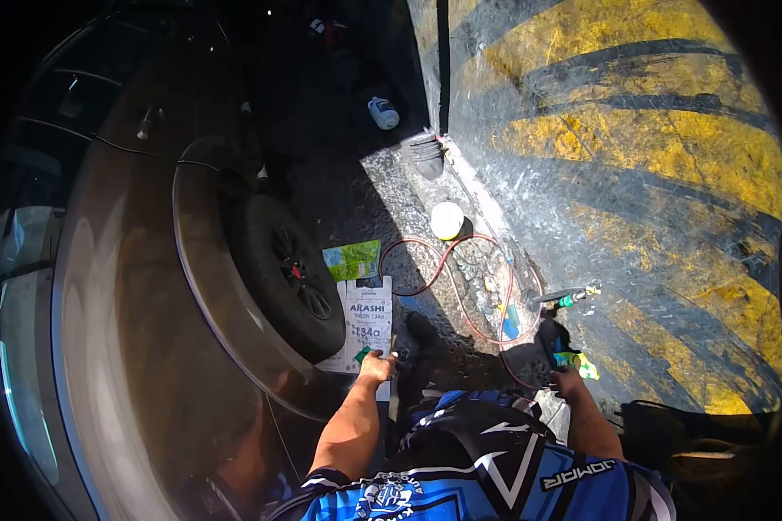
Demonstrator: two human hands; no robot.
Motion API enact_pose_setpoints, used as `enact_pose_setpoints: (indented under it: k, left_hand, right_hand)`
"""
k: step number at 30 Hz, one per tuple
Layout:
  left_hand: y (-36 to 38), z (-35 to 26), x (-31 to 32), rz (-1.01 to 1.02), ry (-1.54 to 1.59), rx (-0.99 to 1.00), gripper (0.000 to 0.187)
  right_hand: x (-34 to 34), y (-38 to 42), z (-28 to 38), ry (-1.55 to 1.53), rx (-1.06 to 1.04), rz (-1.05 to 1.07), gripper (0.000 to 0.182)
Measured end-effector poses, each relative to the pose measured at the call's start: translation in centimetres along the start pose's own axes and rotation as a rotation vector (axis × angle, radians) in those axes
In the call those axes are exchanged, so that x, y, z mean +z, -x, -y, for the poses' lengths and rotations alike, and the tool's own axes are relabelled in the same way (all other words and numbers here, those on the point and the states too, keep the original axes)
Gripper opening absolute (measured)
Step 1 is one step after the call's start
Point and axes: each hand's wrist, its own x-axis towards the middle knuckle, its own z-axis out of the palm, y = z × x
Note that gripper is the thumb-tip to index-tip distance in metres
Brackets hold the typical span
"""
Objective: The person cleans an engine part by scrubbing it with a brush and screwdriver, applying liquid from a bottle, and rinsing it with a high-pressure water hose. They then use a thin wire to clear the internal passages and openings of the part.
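Observation:
My left hand (pixel 376 366) is closed around a thin dark rod-like tool (pixel 393 395) that hangs down from it, right at the lower edge of a white box (pixel 367 317) printed "ARASHI FREON 134a". My right hand (pixel 569 380) is lower right, its fingers on a yellow-green object (pixel 579 363). A red hose (pixel 460 291) loops over the ground between the hands and runs toward a dark fitting with a green valve (pixel 568 300). The front of each hand is partly in shadow.
A grey car body (pixel 122 304) and its tyre (pixel 288 278) fill the left. A green packet (pixel 353 259) lies above the box. A white round lid (pixel 447 220), a grey cup (pixel 427 156) and a white bottle (pixel 382 113) lie farther off. A yellow-and-black striped surface (pixel 652 156) is at right.

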Motion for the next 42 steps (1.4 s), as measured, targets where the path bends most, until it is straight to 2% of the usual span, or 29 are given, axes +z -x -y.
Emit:
enact_pose_setpoints:
  k: [1,2,3,5,7,9,12,14,15,16,18,19,20,22,23,24,26,28,29,31,32,33,34,36,37,38,40,41,42]
  left_hand:
    - [-2.6,0.3,-1.9,0.033,-0.184,-0.013,0.076]
    - [-5.0,0.6,-4.0,0.059,-0.202,0.044,0.072]
    - [-6.0,-1.0,-6.0,0.03,-0.145,0.054,0.07]
    - [-6.2,-6.1,-10.3,-0.081,0.038,0.028,0.068]
    - [-5.5,-13.1,-14.3,-0.145,0.142,0.069,0.062]
    - [-8.8,-16.8,-17.4,-0.165,0.214,0.145,0.061]
    - [-14.7,-21.9,-21.0,-0.166,0.316,0.216,0.063]
    - [-18.2,-25.5,-23.8,-0.16,0.368,0.265,0.063]
    - [-20.4,-26.9,-25.2,-0.181,0.343,0.247,0.063]
    - [-22.5,-27.8,-26.7,-0.203,0.322,0.229,0.063]
    - [-27.7,-28.5,-29.5,-0.241,0.313,0.141,0.063]
    - [-30.3,-27.9,-30.8,-0.287,0.213,0.151,0.063]
    - [-31.6,-27.8,-32.2,-0.304,0.143,0.056,0.063]
    - [-33.2,-30.7,-35.7,-0.279,0.065,-0.123,0.063]
    - [-32.9,-33.5,-37.8,-0.234,0.056,-0.215,0.063]
    - [-32.2,-35.1,-39.3,-0.175,0.034,-0.318,0.064]
    - [-36.8,-31.6,-42.0,-0.16,0.144,-0.238,0.063]
    - [-38.8,-34.5,-44.0,-0.289,0.258,-0.303,0.062]
    - [-42.8,-31.8,-45.5,-0.237,0.082,-0.172,0.058]
    - [-44.0,-36.8,-48.2,-0.197,0.123,-0.286,0.051]
    - [-47.3,-36.4,-50.2,-0.09,-0.128,-0.31,0.044]
    - [-51.0,-33.9,-52.2,-0.062,-0.368,-0.041,0.044]
    - [-54.3,-32.4,-54.2,-0.098,-0.62,0.23,0.046]
    - [-59.7,-34.2,-57.4,-0.051,-0.15,0.123,0.048]
    - [-62.1,-35.7,-59.1,-0.049,0.078,0.069,0.049]
    - [-64.1,-38.0,-61.5,-0.044,0.032,-0.145,0.049]
    - [-65.2,-49.7,-67.6,0.026,-0.029,-0.597,0.052]
    - [-68.3,-50.9,-71.1,0.031,-0.11,-0.462,0.053]
    - [-72.3,-51.4,-74.4,0.034,-0.185,-0.328,0.055]
  right_hand:
    - [0.7,0.0,2.4,0.024,0.041,0.001,0.039]
    - [1.1,-0.9,4.8,0.07,0.04,0.009,0.04]
    - [1.5,-1.9,7.1,0.115,0.043,0.018,0.041]
    - [2.4,-3.3,12.5,0.012,0.039,-0.003,0.028]
    - [3.5,-4.7,18.1,-0.09,0.002,-0.02,0.031]
    - [4.7,-7.4,23.5,0.021,-0.044,0.017,0.039]
    - [7.2,-11.4,30.9,-0.038,-0.128,0.001,0.05]
    - [8.8,-13.6,36.4,0.0,-0.129,0.038,0.05]
    - [9.5,-14.9,39.6,0.02,-0.139,0.057,0.049]
    - [10.6,-17.0,41.7,0.07,-0.187,-0.012,0.041]
    - [11.9,-21.3,47.4,0.15,-0.115,0.046,0.037]
    - [12.5,-23.2,49.8,0.192,-0.071,0.075,0.035]
    - [12.8,-29.6,49.4,0.344,-0.106,0.102,0.036]
    - [13.4,-34.1,54.9,0.347,-0.227,0.033,0.04]
    - [13.6,-32.6,61.0,0.223,-0.198,0.064,0.043]
    - [14.2,-35.4,63.8,-0.1,-0.17,0.158,0.042]
    - [13.6,-36.4,72.1,-0.112,-0.214,0.226,0.043]
    - [13.3,-33.7,82.0,-0.143,-0.25,0.225,0.045]
    - [14.1,-31.6,86.9,-0.035,-0.302,0.011,0.047]
    - [13.9,-34.6,89.7,0.005,-0.382,-0.098,0.053]
    - [14.8,-36.8,92.6,0.02,-0.454,-0.141,0.056]
    - [15.0,-35.1,95.9,-0.057,-0.307,-0.065,0.059]
    - [16.1,-34.6,98.4,-0.04,-0.292,-0.085,0.054]
    - [18.1,-35.8,100.5,-0.039,-0.24,-0.096,0.043]
    - [19.4,-37.1,100.7,-0.03,-0.135,-0.113,0.039]
    - [20.8,-37.2,101.2,0.081,-0.07,-0.158,0.025]
    - [23.7,-35.6,104.1,0.084,0.143,-0.118,0.027]
    - [25.2,-35.4,105.8,0.067,0.242,-0.118,0.028]
    - [26.3,-37.6,105.9,0.149,0.21,-0.05,0.028]
